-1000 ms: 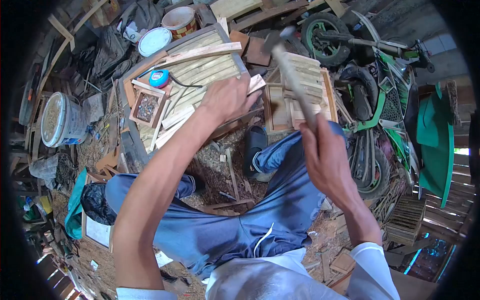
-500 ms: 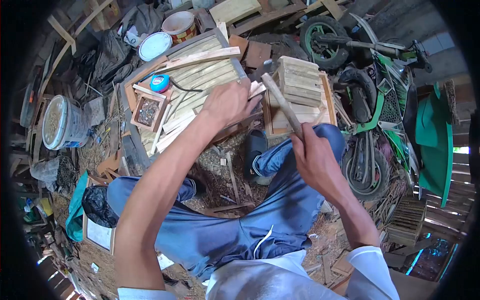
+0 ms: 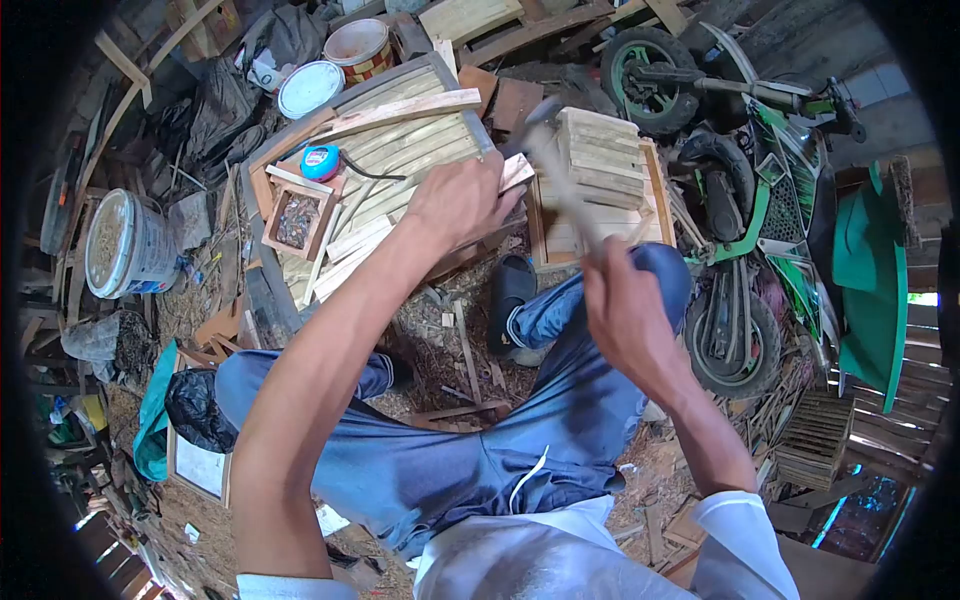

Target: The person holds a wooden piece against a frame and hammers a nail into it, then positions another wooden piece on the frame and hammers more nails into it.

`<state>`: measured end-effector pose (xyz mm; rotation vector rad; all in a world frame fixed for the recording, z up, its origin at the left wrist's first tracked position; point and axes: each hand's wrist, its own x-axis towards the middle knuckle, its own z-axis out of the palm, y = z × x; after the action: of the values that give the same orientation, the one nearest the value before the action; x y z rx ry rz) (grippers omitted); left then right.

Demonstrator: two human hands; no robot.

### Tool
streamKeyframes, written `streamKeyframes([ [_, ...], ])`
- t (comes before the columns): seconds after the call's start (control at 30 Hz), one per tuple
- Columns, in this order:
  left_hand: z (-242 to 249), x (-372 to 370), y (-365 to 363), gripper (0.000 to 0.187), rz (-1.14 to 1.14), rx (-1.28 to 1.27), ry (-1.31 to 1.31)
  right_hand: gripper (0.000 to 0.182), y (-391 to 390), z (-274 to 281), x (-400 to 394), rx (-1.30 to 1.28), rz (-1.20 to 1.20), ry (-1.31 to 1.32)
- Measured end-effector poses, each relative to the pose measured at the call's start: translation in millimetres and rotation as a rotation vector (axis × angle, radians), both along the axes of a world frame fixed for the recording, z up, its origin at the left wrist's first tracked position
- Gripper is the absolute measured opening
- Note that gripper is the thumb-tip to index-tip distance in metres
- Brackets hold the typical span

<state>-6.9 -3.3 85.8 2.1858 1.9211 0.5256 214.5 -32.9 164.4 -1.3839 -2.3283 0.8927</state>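
My left hand (image 3: 458, 203) is closed around a small wooden piece (image 3: 516, 172) at the right edge of the slatted worktable (image 3: 400, 150); the piece's pale end pokes out past the fingers. My right hand (image 3: 628, 305) grips the wooden handle of a hammer (image 3: 572, 195), which is blurred by motion. The hammer's dark head is up near the piece's end, slightly above and to the right of it. On the worktable lie a blue tape measure (image 3: 320, 162), a small wooden box of nails (image 3: 297, 221) and several loose wooden strips.
Right of the worktable stands a stack of slatted wooden panels (image 3: 600, 160). A green motorbike (image 3: 745, 220) is close on the right, with a green plastic chair (image 3: 868, 290) beyond. A bucket (image 3: 125, 245) stands at left. Wood scraps litter the ground between my feet.
The hammer in my right hand has swung slightly, its head lifting up and away from the wooden piece. My left hand stays almost in place.
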Motion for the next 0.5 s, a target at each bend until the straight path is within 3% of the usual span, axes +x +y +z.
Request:
streamKeyframes([
  [0.1,4,-1,3,0.042,0.020,0.031,-0.005,0.017,4,3,5,-0.024,0.025,-0.075],
  [0.27,-1,1,-1,0.042,0.010,0.021,0.017,0.016,-11,16,1,-0.018,-0.096,0.168],
  [0.37,2,1,-1,0.042,0.010,0.009,0.008,0.014,3,-7,12,0.019,0.048,-0.088],
  [0.5,-1,0,2,0.042,0.017,0.009,0.012,0.018,-6,32,0,-0.064,-0.066,0.082],
])
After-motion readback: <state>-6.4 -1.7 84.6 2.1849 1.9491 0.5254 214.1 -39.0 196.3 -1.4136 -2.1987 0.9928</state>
